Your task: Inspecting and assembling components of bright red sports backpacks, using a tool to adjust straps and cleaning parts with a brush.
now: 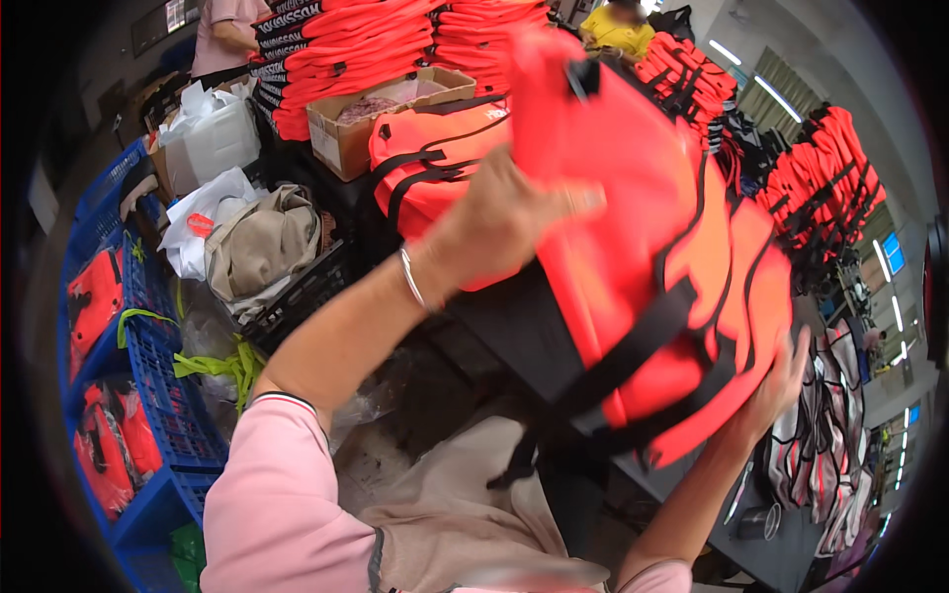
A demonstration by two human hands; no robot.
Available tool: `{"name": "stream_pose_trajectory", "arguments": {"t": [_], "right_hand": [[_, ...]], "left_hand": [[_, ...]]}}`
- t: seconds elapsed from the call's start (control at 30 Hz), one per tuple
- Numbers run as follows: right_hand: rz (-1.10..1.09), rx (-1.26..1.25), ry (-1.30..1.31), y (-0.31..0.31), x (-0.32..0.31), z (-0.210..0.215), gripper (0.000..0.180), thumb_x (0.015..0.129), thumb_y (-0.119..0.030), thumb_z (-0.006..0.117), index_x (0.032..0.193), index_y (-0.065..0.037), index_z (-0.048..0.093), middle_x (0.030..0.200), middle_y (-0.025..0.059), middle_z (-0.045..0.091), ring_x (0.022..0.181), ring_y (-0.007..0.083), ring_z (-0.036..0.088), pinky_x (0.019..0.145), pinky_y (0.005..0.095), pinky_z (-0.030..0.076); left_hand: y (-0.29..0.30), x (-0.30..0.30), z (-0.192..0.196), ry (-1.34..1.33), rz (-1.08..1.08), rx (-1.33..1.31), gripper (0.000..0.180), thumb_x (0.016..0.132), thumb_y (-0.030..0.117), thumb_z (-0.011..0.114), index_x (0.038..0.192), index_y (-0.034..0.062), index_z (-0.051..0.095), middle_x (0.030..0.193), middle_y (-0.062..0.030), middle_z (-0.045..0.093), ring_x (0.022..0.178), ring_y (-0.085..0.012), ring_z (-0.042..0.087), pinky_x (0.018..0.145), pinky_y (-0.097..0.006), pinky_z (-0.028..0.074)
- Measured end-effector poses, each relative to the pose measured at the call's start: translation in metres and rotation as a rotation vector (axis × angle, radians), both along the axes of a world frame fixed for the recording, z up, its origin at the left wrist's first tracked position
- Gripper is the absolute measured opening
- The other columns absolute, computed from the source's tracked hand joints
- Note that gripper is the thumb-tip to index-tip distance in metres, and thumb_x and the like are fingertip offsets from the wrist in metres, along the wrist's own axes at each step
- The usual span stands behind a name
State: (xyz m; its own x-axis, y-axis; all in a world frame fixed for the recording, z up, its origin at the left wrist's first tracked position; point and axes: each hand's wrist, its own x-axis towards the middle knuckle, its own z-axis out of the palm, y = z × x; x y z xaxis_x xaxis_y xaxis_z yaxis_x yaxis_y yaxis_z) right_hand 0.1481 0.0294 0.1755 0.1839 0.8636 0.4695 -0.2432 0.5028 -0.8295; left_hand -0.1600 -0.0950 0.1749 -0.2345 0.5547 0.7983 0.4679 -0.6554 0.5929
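Observation:
A bright orange-red backpack [633,267] with black straps and dark zip lines is tilted up in front of me, partly blurred. My left hand [504,217] is closed at its left side, thumb stretched across the fabric; the fingertips are partly hidden. Along the right edge, my right hand [779,385] grips the backpack, its fingers lying against the side. Black webbing straps [633,346] dangle from the lower part. Behind it, a second orange-red bag [435,158] with black trim lies on the dark table [524,326].
Tall stacks of orange-red bags [346,49] stand at the back, beside an open cardboard box [341,138]. At left are a black crate with brown cloth [262,247] and blue plastic baskets [163,366]. Striped pieces [820,425] and a metal cup [758,523] sit at right. Other people work behind.

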Motion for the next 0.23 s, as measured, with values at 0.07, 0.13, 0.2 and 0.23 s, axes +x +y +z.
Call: {"name": "stream_pose_trajectory", "arguments": {"t": [0.07,0.13,0.2,0.23], "right_hand": [[0.128,0.119,0.001,0.039,-0.041,0.027,0.065,0.093,-0.004,0.058,0.149,0.005,0.027,0.115,0.0212,0.063,0.095,0.0254,0.067,0.082,0.0370,0.056],[0.209,0.212,0.064,0.071,-0.096,0.053,0.070,0.088,-0.003,0.066,0.147,0.008,0.030,0.114,0.0226,0.062,0.094,0.0249,0.067,0.082,0.0353,0.055],[0.225,0.305,0.048,0.116,-0.145,0.062,0.071,0.085,-0.008,0.073,0.143,0.010,0.037,0.123,0.0207,0.058,0.102,0.0221,0.063,0.085,0.0325,0.054],[0.251,0.275,0.042,0.117,-0.177,0.060,0.073,0.085,-0.007,0.073,0.144,0.010,0.035,0.126,0.0207,0.057,0.102,0.0238,0.064,0.086,0.0312,0.053]], "left_hand": [[0.005,-0.053,0.023,0.087,0.168,0.053,0.027,0.082,0.017,0.076,0.106,0.0059,0.073,0.100,-0.0106,0.074,0.089,-0.0208,0.071,0.089,-0.033,0.049],[0.021,-0.114,0.030,-0.039,0.209,0.112,0.026,0.088,0.017,0.068,0.111,0.0050,0.073,0.110,-0.0122,0.072,0.099,-0.0214,0.070,0.098,-0.034,0.050],[0.034,-0.161,0.031,-0.403,0.093,0.120,0.033,0.093,0.019,0.063,0.121,0.0037,0.066,0.117,-0.0122,0.070,0.106,-0.0215,0.067,0.097,-0.035,0.051],[0.039,-0.179,0.027,-0.576,0.043,0.112,0.046,0.091,0.022,0.067,0.133,0.0051,0.059,0.122,-0.0121,0.068,0.111,-0.0221,0.065,0.103,-0.036,0.048]]}}
